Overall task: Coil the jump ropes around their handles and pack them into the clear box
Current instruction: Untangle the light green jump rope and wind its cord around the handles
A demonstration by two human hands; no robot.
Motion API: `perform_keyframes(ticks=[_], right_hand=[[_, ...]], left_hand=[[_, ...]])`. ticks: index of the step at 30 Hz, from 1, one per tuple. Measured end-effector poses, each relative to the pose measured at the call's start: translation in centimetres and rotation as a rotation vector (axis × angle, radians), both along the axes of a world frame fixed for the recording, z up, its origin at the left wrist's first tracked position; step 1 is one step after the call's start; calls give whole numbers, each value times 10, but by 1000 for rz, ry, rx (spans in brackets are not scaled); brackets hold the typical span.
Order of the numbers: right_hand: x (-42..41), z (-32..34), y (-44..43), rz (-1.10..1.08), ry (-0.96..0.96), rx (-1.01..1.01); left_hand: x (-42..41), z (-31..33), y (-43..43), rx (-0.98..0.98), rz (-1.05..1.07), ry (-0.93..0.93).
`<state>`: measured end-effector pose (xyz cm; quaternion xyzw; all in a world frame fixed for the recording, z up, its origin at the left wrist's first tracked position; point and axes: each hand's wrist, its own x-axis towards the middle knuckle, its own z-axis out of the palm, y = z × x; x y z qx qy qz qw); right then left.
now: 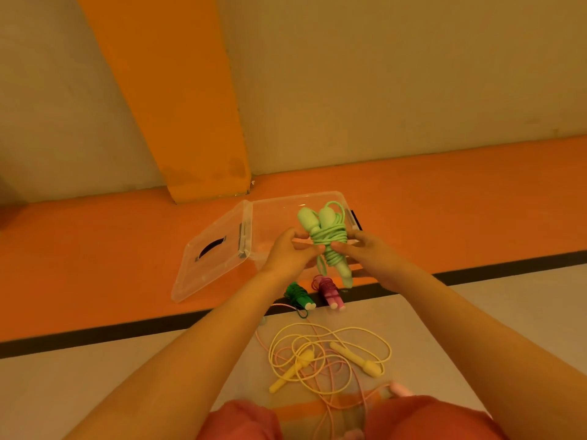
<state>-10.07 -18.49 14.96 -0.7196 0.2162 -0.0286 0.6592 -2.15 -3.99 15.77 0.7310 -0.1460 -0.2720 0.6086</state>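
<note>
Head view, looking down past your outstretched forearms at the floor (476, 328). Your left hand (290, 254) and right hand (370, 254) meet in front of you, both closed on the light green jump rope (327, 239), whose cord is wound in a thick bundle around its two handles; the rounded handle tops stand side by side above your fingers, one tapered handle end points down below them, and a small loop of cord hangs free beside it. The left thumb and fingers pinch the coil from its left side, the right fingers press it from the right. The bundle is held above the near edge of the clear box (286, 214), which sits open on the orange strip of floor by the wall; its interior cannot be judged clearly through the plastic. The box's clear lid (212, 258), with a dark handle slot, lies hinged open and flat to the left of the box. On the floor just below your hands lie two ropes already wound on their handles: a dark green jump rope (298, 296) and, just to its right, a magenta jump rope (330, 292), both close to the dark line that separates the orange strip from the paler floor. Nearer your body, a yellow jump rope (330, 357) lies uncoiled in loose loops with both handles spread apart, and a pale pink jump rope (346, 385) is tangled through and beneath it, trailing toward your knees.
</note>
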Motion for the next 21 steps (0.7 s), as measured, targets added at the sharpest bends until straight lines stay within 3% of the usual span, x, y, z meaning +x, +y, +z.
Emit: perform_keyframes(ticks=[3, 7, 11, 17, 21], right_hand=[[3, -37, -16, -35, 46, 7], [2, -99, -35, -121, 162, 160], [2, -156, -57, -188, 259, 214], [21, -230, -101, -291, 346, 221], [39, -272, -126, -344, 366, 125]], left_hand=[[10, -38, -19, 5, 3, 107], [20, -93, -46, 6, -73, 265], [27, -154, -74, 106, -197, 362], [56, -225, -116, 247, -442, 342], [76, -260, -149, 280, -465, 385]])
